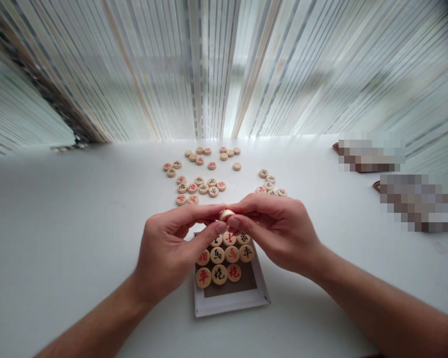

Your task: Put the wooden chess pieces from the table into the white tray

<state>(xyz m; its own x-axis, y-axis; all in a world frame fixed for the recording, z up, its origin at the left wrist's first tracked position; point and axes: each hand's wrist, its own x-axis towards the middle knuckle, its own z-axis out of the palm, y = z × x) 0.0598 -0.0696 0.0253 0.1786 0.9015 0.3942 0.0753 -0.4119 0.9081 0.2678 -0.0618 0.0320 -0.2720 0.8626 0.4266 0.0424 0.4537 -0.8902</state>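
Observation:
My left hand (179, 241) and my right hand (276, 228) meet in front of me, fingertips pinching one round wooden xiangqi piece (227, 214) from both sides. The face of that piece cannot be read. Below it on the table lies a shallow white box (231, 304) with a brown inside. Rows of pieces with red or black characters lie in it, such as a black piece (219, 274) and a red piece (234, 272) in the nearest row. To the right of that red one the brown bottom shows. My hands partly cover the box's far end.
Beyond my hands, loose pieces (203, 189) are scattered on the white table (78, 238), some face up, some blank side up. Another group (269, 185) lies right of them. Two blurred-out objects (366, 156) stand at the right. A striped curtain (216, 69) hangs behind.

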